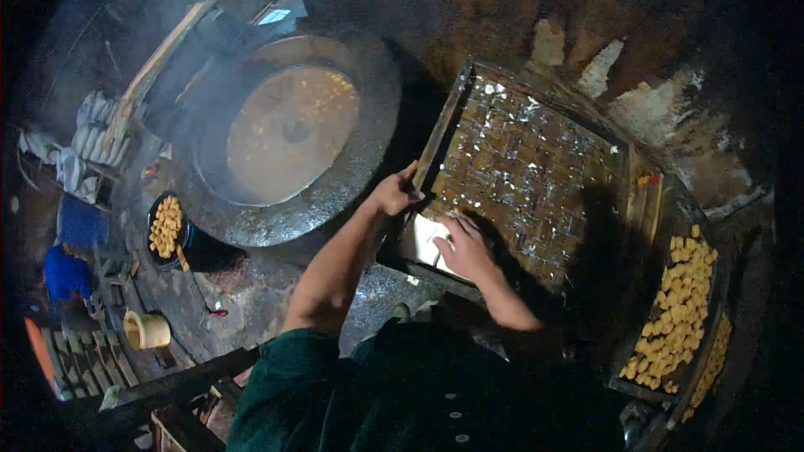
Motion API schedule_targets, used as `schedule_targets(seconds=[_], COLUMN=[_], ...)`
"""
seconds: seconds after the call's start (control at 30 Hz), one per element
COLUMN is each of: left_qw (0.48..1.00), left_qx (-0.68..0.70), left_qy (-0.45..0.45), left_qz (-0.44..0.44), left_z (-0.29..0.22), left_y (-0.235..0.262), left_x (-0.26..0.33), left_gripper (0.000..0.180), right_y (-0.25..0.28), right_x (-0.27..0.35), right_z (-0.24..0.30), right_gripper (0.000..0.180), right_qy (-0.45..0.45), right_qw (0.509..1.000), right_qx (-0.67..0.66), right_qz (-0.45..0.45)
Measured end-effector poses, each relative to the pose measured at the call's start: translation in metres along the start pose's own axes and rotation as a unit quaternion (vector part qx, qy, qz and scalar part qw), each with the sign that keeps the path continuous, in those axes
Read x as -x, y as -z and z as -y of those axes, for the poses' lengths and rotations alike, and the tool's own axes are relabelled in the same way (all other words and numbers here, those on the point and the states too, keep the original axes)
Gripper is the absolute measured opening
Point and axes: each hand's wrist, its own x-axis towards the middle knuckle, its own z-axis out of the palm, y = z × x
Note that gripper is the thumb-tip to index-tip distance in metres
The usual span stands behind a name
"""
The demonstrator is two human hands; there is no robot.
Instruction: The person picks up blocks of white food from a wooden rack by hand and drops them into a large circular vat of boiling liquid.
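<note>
A wooden-framed tray with a woven bamboo bottom lies in front of me, its weave speckled with white crumbs. My left hand is closed on the tray's left rim near its front corner. In that corner is a smooth white block, which looks like tofu. My right hand grips the block from the right, with thumb and fingers on its top and side. Part of the block is hidden under that hand.
At the left, a large round vat of cloudy liquid steams, yellowish pieces floating at its far edge. A dark pot beside it has a strainer of golden cubes. More golden cubes fill a tray at right. A yellowish bucket stands lower left.
</note>
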Motion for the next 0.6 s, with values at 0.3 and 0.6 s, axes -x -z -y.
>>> schedule_targets(seconds=[0.3,0.6], left_qw=[0.945,0.863], left_qx=[0.122,0.225], left_qy=[0.160,0.226], left_qz=[-0.257,-0.393], left_z=[0.004,0.053], left_y=[-0.036,-0.066], left_x=[0.146,0.240], left_gripper=[0.059,0.057], right_y=[-0.050,-0.025], right_x=[-0.026,-0.051], right_z=[-0.002,-0.010], right_gripper=[0.057,0.039], right_qy=[-0.048,0.077], right_qw=[0.987,0.968], right_qx=[0.140,0.165], right_qz=[0.065,0.172])
